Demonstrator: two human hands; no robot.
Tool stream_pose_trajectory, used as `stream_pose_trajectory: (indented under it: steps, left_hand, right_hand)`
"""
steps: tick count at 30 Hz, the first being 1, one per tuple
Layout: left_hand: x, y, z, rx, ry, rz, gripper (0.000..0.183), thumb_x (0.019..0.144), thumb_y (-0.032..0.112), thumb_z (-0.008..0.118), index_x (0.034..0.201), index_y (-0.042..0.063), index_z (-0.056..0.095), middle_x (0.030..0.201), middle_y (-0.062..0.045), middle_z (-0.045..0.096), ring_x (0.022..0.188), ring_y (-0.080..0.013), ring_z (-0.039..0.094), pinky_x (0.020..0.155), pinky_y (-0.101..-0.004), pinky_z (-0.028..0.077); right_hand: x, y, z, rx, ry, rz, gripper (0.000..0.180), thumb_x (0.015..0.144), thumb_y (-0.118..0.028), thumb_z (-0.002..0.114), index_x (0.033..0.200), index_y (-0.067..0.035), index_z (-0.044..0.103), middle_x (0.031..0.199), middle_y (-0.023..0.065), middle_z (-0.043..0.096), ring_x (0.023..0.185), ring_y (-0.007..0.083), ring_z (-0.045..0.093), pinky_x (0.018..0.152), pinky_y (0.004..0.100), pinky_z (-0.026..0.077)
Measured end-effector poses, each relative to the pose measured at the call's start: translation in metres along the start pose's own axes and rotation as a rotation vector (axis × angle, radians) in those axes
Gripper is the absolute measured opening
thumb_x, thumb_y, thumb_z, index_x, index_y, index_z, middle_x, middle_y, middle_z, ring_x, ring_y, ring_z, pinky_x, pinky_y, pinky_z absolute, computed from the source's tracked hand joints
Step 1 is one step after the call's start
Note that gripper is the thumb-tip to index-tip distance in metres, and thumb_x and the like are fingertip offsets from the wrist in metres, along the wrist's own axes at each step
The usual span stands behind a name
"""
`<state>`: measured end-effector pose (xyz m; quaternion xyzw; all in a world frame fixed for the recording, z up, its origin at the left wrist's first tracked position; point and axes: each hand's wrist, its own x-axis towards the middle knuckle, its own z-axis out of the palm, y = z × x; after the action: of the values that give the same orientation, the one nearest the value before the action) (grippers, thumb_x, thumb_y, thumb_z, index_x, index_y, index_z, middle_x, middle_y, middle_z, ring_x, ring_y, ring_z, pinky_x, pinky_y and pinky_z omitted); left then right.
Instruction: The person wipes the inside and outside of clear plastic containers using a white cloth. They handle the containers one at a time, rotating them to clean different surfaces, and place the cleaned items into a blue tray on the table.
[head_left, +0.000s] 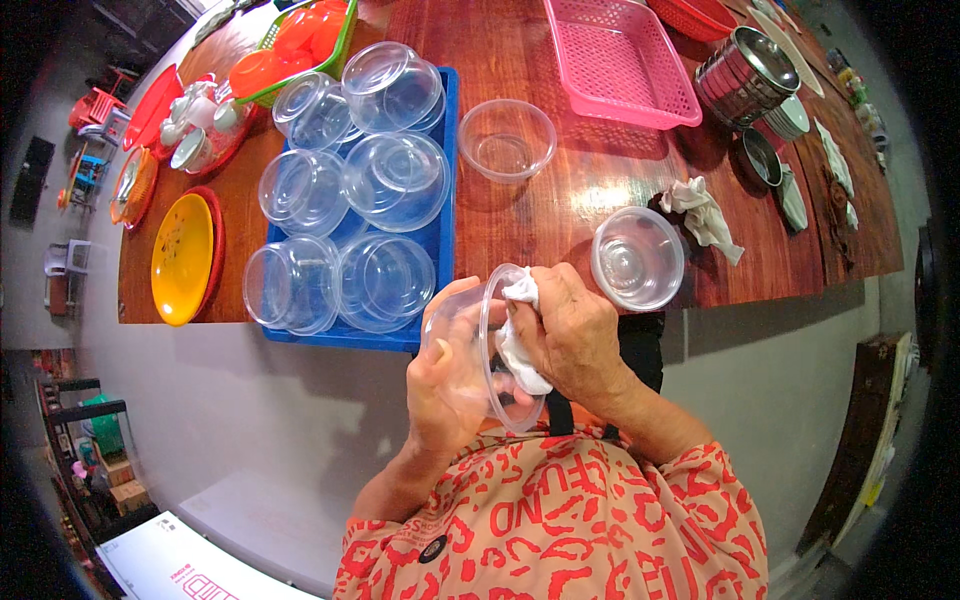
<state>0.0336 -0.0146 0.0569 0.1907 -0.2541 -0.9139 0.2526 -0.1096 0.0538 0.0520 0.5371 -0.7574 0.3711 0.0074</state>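
Observation:
My left hand (442, 382) holds a clear plastic bowl (461, 334) tilted on its side, its open mouth towards the right. A white cloth (517, 356) is pinched in my right hand (574, 330), pressed against the bowl's rim and inside. Just right of my hands a clear bowl (637, 259) rests near the table's edge, and one more clear bowl (508, 142) stands farther back. On the left, a blue tray (448, 187) carries several clear plastic bowls (396, 180), some of them stacked or leaning on each other.
The wooden table (525, 217) also bears a pink plastic basket (622, 60), a crumpled cloth (701, 214), stacked metal bowls (746, 75) and a dark bowl (760, 157) at right. At left are a yellow plate (182, 259), cups (193, 150) and a green basket (341, 45) of orange bowls.

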Motion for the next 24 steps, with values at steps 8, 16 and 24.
stream_pose_trajectory:
  steps: [8, 16, 24]
  left_hand:
    - [0.003, -0.002, 0.001, 0.187, 0.114, 0.192, 0.079, 0.083, 0.051, 0.053, 0.144, 0.008, 0.025, 0.129, -0.025, 0.045, 0.112, -0.0425, 0.053, 0.079, -0.0484, 0.056]
    - [-0.002, 0.009, -0.026, -0.12, -0.062, 0.011, 0.074, 0.089, 0.055, 0.048, 0.143, 0.008, 0.031, 0.131, -0.025, 0.044, 0.117, -0.0487, 0.047, 0.062, -0.0566, 0.058]
    - [-0.001, 0.002, -0.01, -0.005, 0.021, 0.055, 0.075, 0.086, 0.049, 0.049, 0.144, 0.007, 0.027, 0.126, -0.018, 0.046, 0.113, -0.0351, 0.052, 0.06, -0.0405, 0.06]
  right_hand:
    - [-0.008, -0.012, -0.026, 0.359, -0.482, 0.246, 0.044, 0.086, -0.037, 0.062, 0.103, 0.004, 0.057, 0.091, 0.0224, 0.059, 0.075, 0.0397, 0.063, 0.066, 0.0469, 0.051]
    - [-0.006, 0.011, -0.047, 0.655, -0.418, 0.247, 0.042, 0.082, -0.012, 0.071, 0.117, -0.003, 0.048, 0.089, 0.0149, 0.064, 0.082, 0.0221, 0.068, 0.07, 0.0352, 0.054]
    - [0.004, 0.015, -0.015, 0.216, -0.069, -0.366, 0.047, 0.067, 0.003, 0.074, 0.112, -0.003, 0.062, 0.11, 0.015, 0.056, 0.09, 0.0304, 0.059, 0.077, 0.0381, 0.051]
